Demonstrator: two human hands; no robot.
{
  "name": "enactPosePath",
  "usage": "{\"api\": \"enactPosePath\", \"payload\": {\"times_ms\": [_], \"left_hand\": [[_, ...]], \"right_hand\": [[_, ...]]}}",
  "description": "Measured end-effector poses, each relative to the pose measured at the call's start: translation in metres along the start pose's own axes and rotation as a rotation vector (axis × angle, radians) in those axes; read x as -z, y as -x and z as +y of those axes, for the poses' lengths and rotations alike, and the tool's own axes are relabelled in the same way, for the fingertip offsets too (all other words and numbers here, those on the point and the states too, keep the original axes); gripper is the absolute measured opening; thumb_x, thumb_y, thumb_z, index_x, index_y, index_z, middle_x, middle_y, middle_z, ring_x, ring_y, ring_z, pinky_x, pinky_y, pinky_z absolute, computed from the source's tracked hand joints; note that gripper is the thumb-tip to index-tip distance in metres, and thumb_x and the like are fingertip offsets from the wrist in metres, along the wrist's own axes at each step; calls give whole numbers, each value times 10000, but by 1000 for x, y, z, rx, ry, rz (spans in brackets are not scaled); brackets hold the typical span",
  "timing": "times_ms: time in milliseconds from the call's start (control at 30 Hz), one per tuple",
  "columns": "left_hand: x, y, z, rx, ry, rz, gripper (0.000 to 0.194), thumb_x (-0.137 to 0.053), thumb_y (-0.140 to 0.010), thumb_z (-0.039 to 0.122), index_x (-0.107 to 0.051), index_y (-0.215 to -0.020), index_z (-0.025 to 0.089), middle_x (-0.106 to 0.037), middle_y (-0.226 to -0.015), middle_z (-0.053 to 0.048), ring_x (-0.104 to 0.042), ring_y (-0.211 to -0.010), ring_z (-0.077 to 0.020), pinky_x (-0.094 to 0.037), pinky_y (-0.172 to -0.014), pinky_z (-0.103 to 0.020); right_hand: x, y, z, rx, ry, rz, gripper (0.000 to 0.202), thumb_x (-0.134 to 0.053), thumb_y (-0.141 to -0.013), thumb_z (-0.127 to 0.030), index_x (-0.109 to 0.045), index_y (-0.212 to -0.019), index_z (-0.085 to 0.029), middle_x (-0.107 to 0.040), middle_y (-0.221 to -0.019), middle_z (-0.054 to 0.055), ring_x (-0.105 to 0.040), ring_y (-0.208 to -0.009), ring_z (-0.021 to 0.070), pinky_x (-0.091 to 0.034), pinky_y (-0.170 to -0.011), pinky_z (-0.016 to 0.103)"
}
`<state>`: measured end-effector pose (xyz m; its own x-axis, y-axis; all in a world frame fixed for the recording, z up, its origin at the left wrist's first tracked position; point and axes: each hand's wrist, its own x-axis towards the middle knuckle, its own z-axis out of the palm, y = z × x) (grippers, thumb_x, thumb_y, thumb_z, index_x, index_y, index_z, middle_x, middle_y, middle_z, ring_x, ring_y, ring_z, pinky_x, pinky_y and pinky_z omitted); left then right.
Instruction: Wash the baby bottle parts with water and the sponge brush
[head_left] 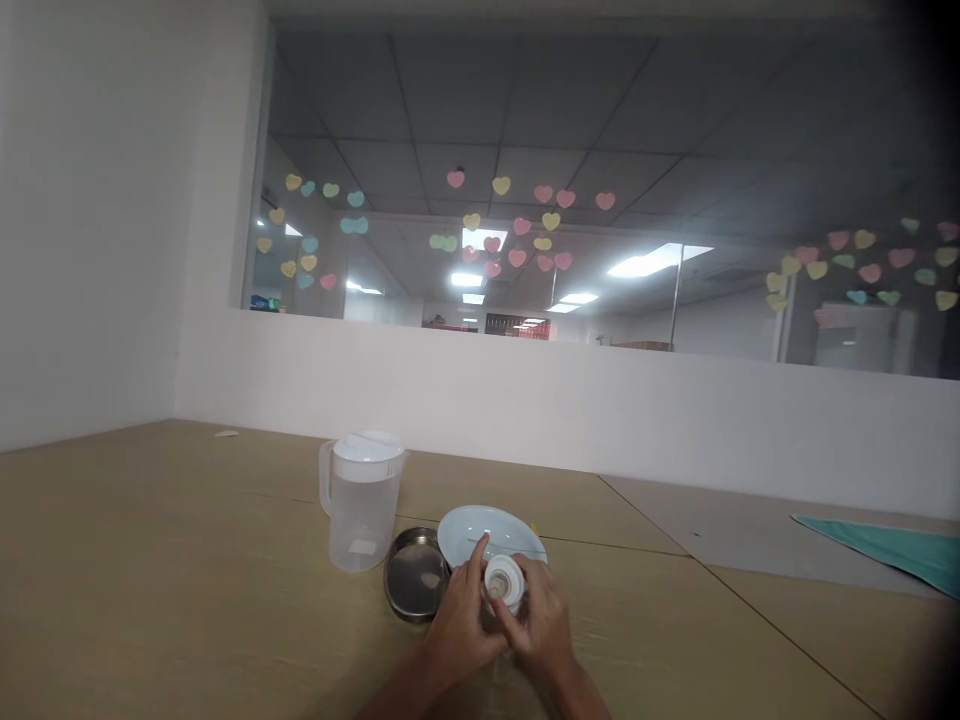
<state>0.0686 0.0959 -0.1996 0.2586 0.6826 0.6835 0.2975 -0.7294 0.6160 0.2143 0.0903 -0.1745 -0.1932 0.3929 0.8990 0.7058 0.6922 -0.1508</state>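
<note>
Both hands are together near the bottom centre, around a small white round container with an open-looking top (503, 582). My left hand (465, 615) wraps its left side, with a finger stretched up beside it. On the right side, my right hand (541, 615) grips it, thumb near its front rim. The container's lower part is hidden by the fingers. Just behind the hands lies a pale blue-white oval dish (469, 525). A shiny metal tray (415, 575) sits left of the left hand, partly touching or overlapping the dish's edge in view.
A translucent lidded pitcher (364, 515) stands left of the metal tray, its handle to the left. A green cloth or mat (892, 550) lies at the far right. A small pale piece (226, 434) rests near the back left edge. Behind the table rises a white wall (450, 380) with a window.
</note>
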Motion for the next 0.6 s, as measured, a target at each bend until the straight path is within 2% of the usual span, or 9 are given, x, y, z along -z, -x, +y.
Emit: {"api": "enactPosePath", "payload": {"times_ms": [167, 367, 500, 600], "left_hand": [[-1, 0, 1, 12, -32, 3, 895, -632, -682, 201, -160, -1438, 124, -561, -1140, -115, -527, -1052, -239, -393, -981, -410], [2, 0, 6, 35, -44, -25, 888, -633, -693, 216, -155, -1436, 122, -558, -1150, -110, -515, -1057, -232, -380, -996, -406], [3, 0, 9, 53, -48, -22, 877, -645, -693, 234, -184, -1433, 134, -568, -1143, -111, -518, -1056, -241, -381, -993, -411], [3, 0, 9, 44, -51, -24, 870, -646, -693, 238, -195, -1430, 138, -569, -1141, -109, -518, -1057, -242, -379, -995, -414]], "right_hand": [[-12, 9, 10, -240, -27, 295, 446, -543, -778, -523, -555, -1053, -172, -682, -920, 122, -647, -789, 243, -522, -651, 348], [-10, 1, 3, -622, -278, 466, 632, -607, -722, -558, -518, -1214, -171, -631, -1149, 129, -642, -859, 209, -524, -725, 312], [-2, -11, -4, -779, -482, 634, 764, -678, -654, -564, -478, -1275, -166, -671, -1051, 106, -666, -810, 206, -536, -728, 313], [3, -20, -7, -844, -585, 729, 775, -727, -603, -548, -507, -1237, -159, -686, -1006, 102, -673, -814, 214, -544, -739, 314]]}}
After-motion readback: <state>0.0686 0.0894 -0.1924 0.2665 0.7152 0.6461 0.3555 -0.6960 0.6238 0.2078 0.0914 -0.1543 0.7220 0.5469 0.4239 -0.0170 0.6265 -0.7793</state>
